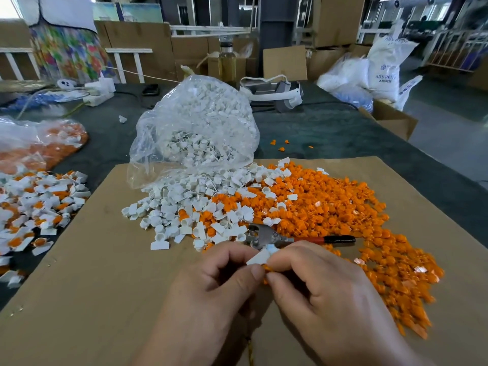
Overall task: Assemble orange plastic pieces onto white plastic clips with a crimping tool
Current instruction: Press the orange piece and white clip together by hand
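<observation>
A flat cardboard sheet (92, 286) covers the near part of the desk (330, 133), whose surface is a dark cloth. At the far edge stands an upright glass bottle (227, 62) holding yellowish liquid. A white headset-type device (280, 93) lies just to its right. A white power strip (99, 97) and a dark phone (150, 89) lie at the far left. An open cardboard box (393, 121) sits at the right edge, with white sacks (384, 67) behind it. Floral fabric (68, 54) hangs at the upper left, beside stacked cardboard panels (142, 46).
</observation>
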Available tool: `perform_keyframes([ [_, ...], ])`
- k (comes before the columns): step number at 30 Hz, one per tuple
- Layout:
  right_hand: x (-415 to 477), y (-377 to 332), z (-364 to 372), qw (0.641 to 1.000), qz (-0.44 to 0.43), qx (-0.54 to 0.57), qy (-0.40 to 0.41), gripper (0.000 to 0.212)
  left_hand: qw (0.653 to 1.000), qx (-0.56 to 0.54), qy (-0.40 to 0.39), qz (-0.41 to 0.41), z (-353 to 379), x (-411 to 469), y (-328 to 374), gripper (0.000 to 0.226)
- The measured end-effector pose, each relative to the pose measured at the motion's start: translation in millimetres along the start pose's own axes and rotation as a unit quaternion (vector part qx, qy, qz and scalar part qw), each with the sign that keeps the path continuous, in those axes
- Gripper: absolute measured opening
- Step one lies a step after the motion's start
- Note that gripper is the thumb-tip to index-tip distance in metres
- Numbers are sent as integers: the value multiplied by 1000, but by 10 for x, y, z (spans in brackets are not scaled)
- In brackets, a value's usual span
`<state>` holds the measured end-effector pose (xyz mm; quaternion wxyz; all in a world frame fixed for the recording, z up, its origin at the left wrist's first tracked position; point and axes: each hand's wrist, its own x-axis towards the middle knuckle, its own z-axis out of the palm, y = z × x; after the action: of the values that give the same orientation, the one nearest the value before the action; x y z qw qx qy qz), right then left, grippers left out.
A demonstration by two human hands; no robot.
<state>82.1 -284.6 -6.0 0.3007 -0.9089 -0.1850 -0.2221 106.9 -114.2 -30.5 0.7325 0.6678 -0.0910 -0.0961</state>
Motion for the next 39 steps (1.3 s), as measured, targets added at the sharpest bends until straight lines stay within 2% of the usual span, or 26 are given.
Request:
perform_keyframes([
  [3,-2,-6,4,1000,1,1,2,15,1000,10,-8,-2,11,-2,37,11],
  [5,-4,-5,7,1000,-2,-9,-5,15,1000,4,0,-18,29,-3,43,8],
  [9,14,-18,5,999,-16,-37,-31,17,997,66,9,-29,5,2,31,28],
  [11,16,-23,9,998,-21,-47,-37,14,996,90,14,-25,-3,9,23,25],
  [14,11,-34,17,997,-22,-54,-44,6,998,58,10,-29,15,4,30,16],
  [20,-1,-24,-1,999,-1,-9,-46,7,996,-42,1,-81,29,-6,110,24],
  [27,10,-9,-1,995,21,-16,-98,8,997,-4,0,-73,11,-9,89,26],
  [31,38,59,-63,991,23,-113,-65,29,997,-34,14,-64,1,31,111,23],
  [33,66,134,-124,969,85,-207,-108,50,995,-79,25,-56,-10,48,147,15],
  [35,61,245,-166,932,145,-269,-193,69,990,-130,26,-58,-46,60,162,17],
  [37,32,327,-169,918,153,-285,-230,73,986,-152,25,-61,-84,64,150,25],
  [39,22,371,-170,918,151,-284,-232,73,983,-171,24,-58,-90,68,159,15],
])
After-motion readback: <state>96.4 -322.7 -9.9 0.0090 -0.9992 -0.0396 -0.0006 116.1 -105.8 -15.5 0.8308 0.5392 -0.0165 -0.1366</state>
